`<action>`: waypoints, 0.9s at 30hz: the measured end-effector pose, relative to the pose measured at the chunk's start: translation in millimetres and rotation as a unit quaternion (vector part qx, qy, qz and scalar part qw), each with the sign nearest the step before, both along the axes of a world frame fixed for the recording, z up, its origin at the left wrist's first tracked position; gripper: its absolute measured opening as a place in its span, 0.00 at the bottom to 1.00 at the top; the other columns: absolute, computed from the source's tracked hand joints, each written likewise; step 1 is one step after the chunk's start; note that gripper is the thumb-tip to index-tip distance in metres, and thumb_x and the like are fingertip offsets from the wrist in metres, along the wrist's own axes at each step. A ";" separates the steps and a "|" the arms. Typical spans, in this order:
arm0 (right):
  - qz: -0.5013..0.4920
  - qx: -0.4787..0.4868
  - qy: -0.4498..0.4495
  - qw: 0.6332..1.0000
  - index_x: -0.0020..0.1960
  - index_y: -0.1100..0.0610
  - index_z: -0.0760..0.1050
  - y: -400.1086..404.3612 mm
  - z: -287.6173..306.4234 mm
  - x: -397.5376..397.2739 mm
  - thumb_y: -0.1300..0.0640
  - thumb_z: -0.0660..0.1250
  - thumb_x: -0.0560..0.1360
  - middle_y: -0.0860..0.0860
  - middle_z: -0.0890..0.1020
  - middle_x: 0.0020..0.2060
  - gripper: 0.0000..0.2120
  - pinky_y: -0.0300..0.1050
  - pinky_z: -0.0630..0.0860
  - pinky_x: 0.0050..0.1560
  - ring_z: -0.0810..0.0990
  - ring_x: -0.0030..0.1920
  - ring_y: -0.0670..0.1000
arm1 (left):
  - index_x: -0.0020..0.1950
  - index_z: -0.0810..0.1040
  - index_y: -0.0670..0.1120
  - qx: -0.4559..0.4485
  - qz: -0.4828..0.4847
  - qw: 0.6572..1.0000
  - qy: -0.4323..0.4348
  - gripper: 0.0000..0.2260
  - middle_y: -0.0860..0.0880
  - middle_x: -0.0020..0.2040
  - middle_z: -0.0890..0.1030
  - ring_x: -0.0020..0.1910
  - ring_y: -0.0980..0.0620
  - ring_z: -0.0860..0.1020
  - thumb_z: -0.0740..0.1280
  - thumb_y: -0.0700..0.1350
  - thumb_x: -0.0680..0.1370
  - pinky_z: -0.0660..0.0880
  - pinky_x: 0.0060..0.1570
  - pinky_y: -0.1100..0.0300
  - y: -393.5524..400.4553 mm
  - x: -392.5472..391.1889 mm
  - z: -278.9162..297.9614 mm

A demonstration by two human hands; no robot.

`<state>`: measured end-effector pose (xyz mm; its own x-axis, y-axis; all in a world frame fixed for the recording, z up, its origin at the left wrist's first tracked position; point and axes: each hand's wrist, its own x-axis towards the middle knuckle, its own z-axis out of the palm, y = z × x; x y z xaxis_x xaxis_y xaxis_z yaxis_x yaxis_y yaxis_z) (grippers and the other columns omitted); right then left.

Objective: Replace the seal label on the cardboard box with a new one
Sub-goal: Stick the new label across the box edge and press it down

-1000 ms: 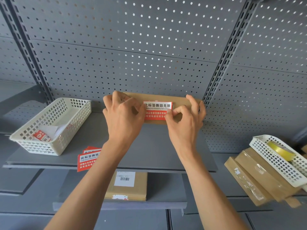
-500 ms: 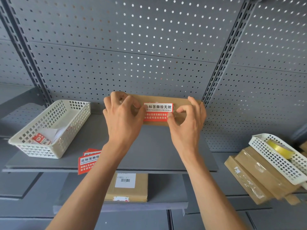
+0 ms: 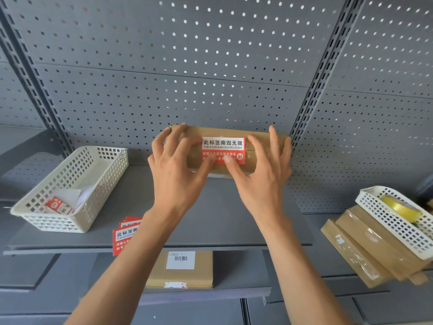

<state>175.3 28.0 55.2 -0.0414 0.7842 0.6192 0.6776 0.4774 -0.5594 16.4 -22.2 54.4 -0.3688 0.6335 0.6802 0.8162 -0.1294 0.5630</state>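
Note:
A flat brown cardboard box (image 3: 234,132) stands on its edge at the back of the grey shelf (image 3: 222,219), against the pegboard. A red and white seal label (image 3: 223,145) is stuck across its front seam. My left hand (image 3: 175,174) holds the box's left part, fingers spread over the top edge and thumb on the label's lower left. My right hand (image 3: 262,179) holds the right part, with its thumb on the label's lower edge. A small stack of spare red labels (image 3: 125,235) lies at the shelf's front, partly hidden by my left forearm.
A white basket (image 3: 58,224) on the left holds paper scraps and a crumpled red label. On the right, another white basket (image 3: 393,226) with a yellow tape roll (image 3: 400,207) rests on stacked boxes (image 3: 363,249). A box with a barcode (image 3: 180,270) lies on the lower shelf.
Both thumbs have slid down from the label's sides to its lower edge, and my fingers have spread out. The whole label now shows, flat on the box.

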 end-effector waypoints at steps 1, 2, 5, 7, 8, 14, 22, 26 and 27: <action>-0.012 -0.001 -0.010 1.000 0.69 0.46 0.73 0.4 1.0 -3.1 0.32 0.68 0.72 0.48 0.59 0.80 0.31 0.66 0.60 0.70 0.49 0.81 0.61 | 0.58 0.80 0.52 -0.001 0.003 1.000 0.006 0.16 0.53 0.73 0.73 0.75 0.45 0.64 0.72 0.59 0.75 0.66 0.64 0.47 1.1 -0.1 -1.0; -0.022 -0.001 -0.016 1.000 0.70 0.46 0.73 1.4 1.6 -5.9 0.31 0.67 0.72 0.48 0.59 0.81 0.32 0.66 0.60 0.69 0.49 0.81 0.61 | 0.59 0.80 0.52 -0.002 0.005 1.000 0.008 0.17 0.53 0.74 0.72 0.75 0.45 0.64 0.72 0.60 0.75 0.65 0.64 0.46 2.7 -0.7 -2.0; -0.030 0.004 -0.024 0.999 0.70 0.47 0.72 4.6 1.5 -9.7 0.31 0.68 0.72 0.48 0.59 0.80 0.32 0.65 0.61 0.67 0.50 0.81 0.62 | 0.60 0.80 0.51 -0.009 0.009 1.000 0.012 0.19 0.52 0.75 0.71 0.76 0.44 0.63 0.73 0.61 0.74 0.65 0.63 0.45 6.0 -3.7 -3.8; -0.022 0.005 -0.021 1.000 0.70 0.47 0.72 7.2 0.3 -8.3 0.33 0.69 0.73 0.49 0.60 0.80 0.30 0.66 0.61 0.67 0.50 0.81 0.61 | 0.60 0.80 0.51 -0.005 0.005 1.000 0.022 0.19 0.52 0.75 0.71 0.76 0.43 0.64 0.73 0.60 0.75 0.65 0.64 0.45 6.9 -7.5 -4.9; -0.014 0.002 -0.016 1.000 0.70 0.46 0.73 8.4 0.4 -6.9 0.34 0.69 0.73 0.48 0.60 0.80 0.29 0.66 0.60 0.68 0.49 0.81 0.61 | 0.61 0.80 0.51 -0.002 0.000 1.000 0.027 0.18 0.52 0.75 0.71 0.76 0.43 0.64 0.72 0.59 0.75 0.64 0.65 0.46 7.1 -9.5 -5.6; 0.024 -0.009 0.016 1.000 0.69 0.46 0.74 13.1 1.7 0.6 0.40 0.70 0.76 0.46 0.61 0.80 0.24 0.64 0.54 0.73 0.49 0.82 0.57 | 0.62 0.81 0.52 0.005 -0.012 0.999 0.038 0.17 0.52 0.75 0.72 0.75 0.42 0.65 0.72 0.57 0.77 0.61 0.66 0.52 8.8 -19.2 -6.4; 0.067 0.008 0.096 0.993 0.64 0.52 0.79 23.3 -1.0 17.5 0.53 0.71 0.78 0.47 0.69 0.75 0.16 0.58 0.60 0.77 0.58 0.78 0.53 | 0.63 0.81 0.52 0.017 -0.041 0.998 0.044 0.15 0.52 0.75 0.72 0.74 0.43 0.66 0.71 0.55 0.78 0.63 0.68 0.51 10.3 -27.0 -5.2; 0.064 0.005 0.134 0.989 0.65 0.53 0.79 21.9 -0.3 17.7 0.60 0.66 0.80 0.49 0.67 0.77 0.14 0.60 0.59 0.77 0.60 0.79 0.53 | 0.64 0.81 0.51 0.029 -0.066 0.997 -0.003 0.15 0.52 0.74 0.72 0.73 0.46 0.65 0.71 0.49 0.77 0.67 0.69 0.44 7.0 -30.2 -4.4; 0.058 -0.007 0.147 0.987 0.66 0.53 0.78 20.6 0.8 16.3 0.57 0.65 0.80 0.48 0.66 0.78 0.15 0.60 0.59 0.77 0.60 0.79 0.52 | 0.64 0.81 0.51 0.032 -0.070 0.997 -0.027 0.16 0.52 0.75 0.72 0.73 0.47 0.65 0.70 0.48 0.77 0.67 0.69 0.42 6.8 -30.9 -3.9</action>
